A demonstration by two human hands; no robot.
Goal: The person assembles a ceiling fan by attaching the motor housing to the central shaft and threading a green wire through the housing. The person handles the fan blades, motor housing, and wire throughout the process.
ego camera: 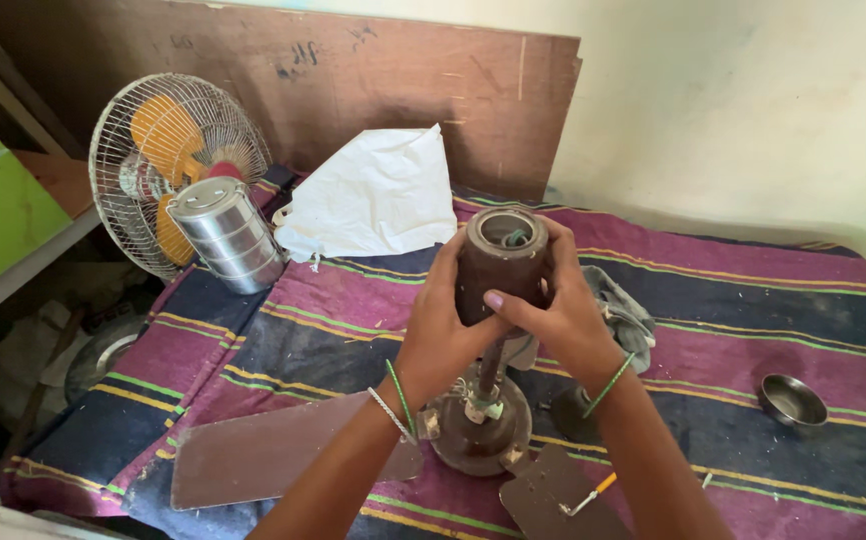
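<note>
On a striped purple cloth (753, 310), left of a brown ceiling-fan motor (480, 432), a table fan (168, 160), a dented steel tiffin carrier (225, 233) and a flat brown blade (283, 455) lie. Above the motor, left hand (443, 325) and right hand (563, 310) both clasp the dull cylindrical canopy cup (501, 262) at the downrod's top, wires visible inside; dismantling looks partway. Right sits a small steel bowl (793, 400).

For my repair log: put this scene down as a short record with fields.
left hand: grips brown cup-shaped cover
right hand: grips same cover, thumb across front
below cover: rod rising from ceiling fan motor
blades: brown fan blade lying flat
surface: striped blanket
nearby: table fan, steel tiffin carrier, small steel bowl, white cloth
</note>
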